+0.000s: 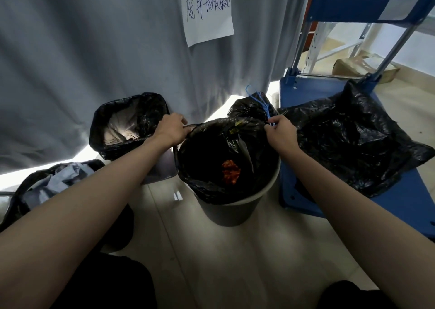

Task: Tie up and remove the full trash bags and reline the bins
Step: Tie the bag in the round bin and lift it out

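black trash bag [226, 186] lining the grey bin [231, 211] on the floor: thin, soft, slippery, likely light. left hand [170, 129] gripped the far-left rim; right hand [280, 132] pinched rim and blue drawstring [261, 102]. best taken at the drawstring. crowded by second lined bin [128, 122], tied bag [250, 108], blue cart [400, 191] carrying a black bag [357, 139].

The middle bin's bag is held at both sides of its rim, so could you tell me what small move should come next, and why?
Probably draw both hands toward each other and up to gather the mouth. The left hand grips the far-left edge of the black bag, the right hand pinches the blue drawstring, and the bag's mouth lies open over the grey bin, with orange scraps inside.
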`<action>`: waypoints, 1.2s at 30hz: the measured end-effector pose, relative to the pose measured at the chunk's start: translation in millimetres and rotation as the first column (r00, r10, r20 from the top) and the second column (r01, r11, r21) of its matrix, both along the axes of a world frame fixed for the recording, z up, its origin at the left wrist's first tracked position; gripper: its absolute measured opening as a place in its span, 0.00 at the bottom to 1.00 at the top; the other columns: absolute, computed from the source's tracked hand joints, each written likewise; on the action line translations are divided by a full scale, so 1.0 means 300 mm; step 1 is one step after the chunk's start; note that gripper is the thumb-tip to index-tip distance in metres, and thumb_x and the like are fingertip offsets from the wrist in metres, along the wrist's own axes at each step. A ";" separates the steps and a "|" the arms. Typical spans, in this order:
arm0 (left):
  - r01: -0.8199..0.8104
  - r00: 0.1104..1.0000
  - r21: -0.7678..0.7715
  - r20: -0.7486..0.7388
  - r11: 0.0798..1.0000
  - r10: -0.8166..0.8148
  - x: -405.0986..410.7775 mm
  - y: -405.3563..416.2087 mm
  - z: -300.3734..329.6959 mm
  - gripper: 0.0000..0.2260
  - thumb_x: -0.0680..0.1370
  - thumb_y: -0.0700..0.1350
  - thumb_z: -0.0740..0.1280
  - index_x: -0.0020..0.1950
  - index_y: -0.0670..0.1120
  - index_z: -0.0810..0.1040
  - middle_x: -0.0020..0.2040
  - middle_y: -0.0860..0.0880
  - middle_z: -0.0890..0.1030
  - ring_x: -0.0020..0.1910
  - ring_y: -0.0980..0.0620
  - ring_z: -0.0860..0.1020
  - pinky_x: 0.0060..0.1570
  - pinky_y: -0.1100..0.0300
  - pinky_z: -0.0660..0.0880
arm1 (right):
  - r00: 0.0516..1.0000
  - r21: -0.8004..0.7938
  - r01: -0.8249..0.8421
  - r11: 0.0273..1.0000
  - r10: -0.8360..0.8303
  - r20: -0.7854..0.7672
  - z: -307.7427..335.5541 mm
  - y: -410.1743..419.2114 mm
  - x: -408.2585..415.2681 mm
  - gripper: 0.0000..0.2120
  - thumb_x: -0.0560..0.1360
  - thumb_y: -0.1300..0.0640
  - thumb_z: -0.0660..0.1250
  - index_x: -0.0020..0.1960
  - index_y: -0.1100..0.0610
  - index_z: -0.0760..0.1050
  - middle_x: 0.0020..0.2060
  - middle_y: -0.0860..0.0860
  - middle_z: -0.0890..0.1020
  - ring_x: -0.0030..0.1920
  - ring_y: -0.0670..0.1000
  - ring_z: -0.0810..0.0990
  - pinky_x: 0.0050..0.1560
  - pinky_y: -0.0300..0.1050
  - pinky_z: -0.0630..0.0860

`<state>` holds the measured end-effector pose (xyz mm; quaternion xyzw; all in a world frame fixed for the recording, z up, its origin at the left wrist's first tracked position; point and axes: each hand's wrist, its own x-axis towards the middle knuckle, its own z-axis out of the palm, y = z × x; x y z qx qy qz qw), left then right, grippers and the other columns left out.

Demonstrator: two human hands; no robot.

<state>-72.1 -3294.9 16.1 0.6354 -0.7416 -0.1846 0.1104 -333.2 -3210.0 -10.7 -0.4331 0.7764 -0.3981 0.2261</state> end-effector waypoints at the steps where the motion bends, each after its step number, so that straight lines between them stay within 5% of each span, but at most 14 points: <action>1: -0.019 0.999 0.006 -0.027 1.000 0.019 -0.002 -0.007 0.001 0.11 0.76 0.47 0.71 0.55 0.43 0.83 0.53 0.41 0.83 0.57 0.42 0.79 0.57 0.53 0.74 | 0.999 0.008 0.020 1.000 -0.020 0.047 0.002 -0.007 -0.004 0.13 0.77 0.61 0.63 0.61 0.58 0.75 0.54 0.57 0.79 0.45 0.49 0.76 0.46 0.42 0.74; 6: -0.101 0.991 -0.001 -0.093 0.995 0.100 -0.019 -0.028 0.000 0.07 0.73 0.48 0.74 0.42 0.44 0.85 0.42 0.43 0.83 0.48 0.44 0.81 0.45 0.59 0.72 | 0.970 -0.001 0.063 0.998 -0.061 0.235 0.013 -0.037 -0.009 0.20 0.72 0.70 0.56 0.49 0.52 0.81 0.57 0.57 0.80 0.46 0.51 0.80 0.34 0.35 0.75; 10: -0.129 0.988 -0.208 -0.105 0.970 0.109 -0.042 -0.032 -0.002 0.09 0.77 0.50 0.69 0.43 0.46 0.82 0.49 0.42 0.81 0.51 0.41 0.79 0.49 0.53 0.73 | 0.988 -0.070 0.044 0.997 -0.033 0.150 0.018 -0.046 0.012 0.25 0.72 0.72 0.53 0.46 0.51 0.84 0.52 0.55 0.83 0.40 0.44 0.79 0.32 0.22 0.70; 12: -0.058 0.998 -0.381 -0.031 0.923 0.050 -0.039 -0.027 -0.006 0.10 0.78 0.49 0.66 0.47 0.45 0.82 0.51 0.43 0.77 0.52 0.41 0.76 0.52 0.50 0.71 | 0.998 -0.164 0.035 0.986 -0.026 0.054 0.026 -0.037 0.030 0.23 0.72 0.71 0.55 0.48 0.53 0.85 0.47 0.52 0.84 0.42 0.48 0.81 0.36 0.19 0.68; 15: 0.079 0.997 -0.541 0.059 0.838 -0.055 -0.024 -0.017 -0.020 0.08 0.78 0.48 0.66 0.48 0.45 0.80 0.50 0.45 0.76 0.52 0.43 0.75 0.53 0.50 0.68 | 0.989 -0.266 -0.073 0.961 0.035 -0.142 0.034 -0.024 0.043 0.18 0.71 0.69 0.60 0.50 0.54 0.82 0.47 0.50 0.82 0.53 0.55 0.79 0.55 0.41 0.75; 18: 0.177 0.983 -0.522 0.131 0.835 -0.127 -0.031 -0.010 -0.028 0.09 0.76 0.47 0.66 0.52 0.45 0.79 0.51 0.45 0.79 0.53 0.43 0.76 0.55 0.50 0.68 | 0.979 -0.223 -0.157 0.962 0.122 -0.161 0.028 -0.018 0.058 0.16 0.71 0.61 0.66 0.59 0.55 0.74 0.52 0.53 0.79 0.54 0.55 0.77 0.57 0.55 0.74; 23: 0.104 0.991 -0.400 -0.040 0.911 -0.131 -0.054 -0.011 -0.019 0.10 0.75 0.46 0.70 0.56 0.46 0.80 0.53 0.45 0.81 0.54 0.44 0.78 0.55 0.50 0.74 | 0.987 -0.097 -0.078 0.992 0.063 -0.147 0.029 -0.027 0.057 0.17 0.77 0.46 0.64 0.60 0.56 0.78 0.47 0.50 0.81 0.53 0.54 0.80 0.56 0.53 0.75; 29: 0.030 0.989 -0.370 -0.123 0.929 -0.081 -0.050 -0.025 0.011 0.03 0.74 0.43 0.71 0.46 0.47 0.79 0.48 0.47 0.80 0.49 0.44 0.78 0.49 0.52 0.74 | 0.978 -0.145 -0.053 0.988 0.023 -0.206 0.041 -0.016 0.031 0.01 0.74 0.58 0.67 0.45 0.54 0.75 0.43 0.48 0.76 0.46 0.51 0.76 0.44 0.46 0.71; 36: -0.092 0.962 -0.377 -0.273 0.922 -0.015 0.008 -0.016 -0.003 0.09 0.72 0.34 0.61 0.42 0.48 0.71 0.45 0.50 0.70 0.42 0.48 0.71 0.43 0.57 0.65 | 0.989 -0.263 -0.015 0.965 -0.025 -0.149 0.063 0.010 0.017 0.10 0.69 0.70 0.61 0.41 0.55 0.68 0.40 0.52 0.75 0.41 0.52 0.72 0.39 0.45 0.64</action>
